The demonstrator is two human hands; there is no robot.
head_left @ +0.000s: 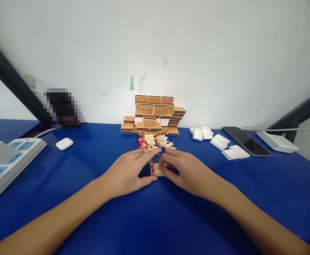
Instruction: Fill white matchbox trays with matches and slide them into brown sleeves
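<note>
A small open tray of red-tipped matches (157, 170) lies on the blue table (155, 219) between my two hands. My left hand (129, 173) curls round the tray's left side, its thumb pressed at the near corner. My right hand (182, 168) holds the tray's right side with bent fingers. Just beyond the fingertips lies a loose heap of matches (155, 141). Behind the heap, a stack of orange matchboxes (153, 115) stands against the white wall.
Several white inner trays (218, 141) lie at the right, beside a black phone (246, 141) and a white box with a cable (277, 141). At the left are a power strip (8, 156) and a white earbud case (64, 143).
</note>
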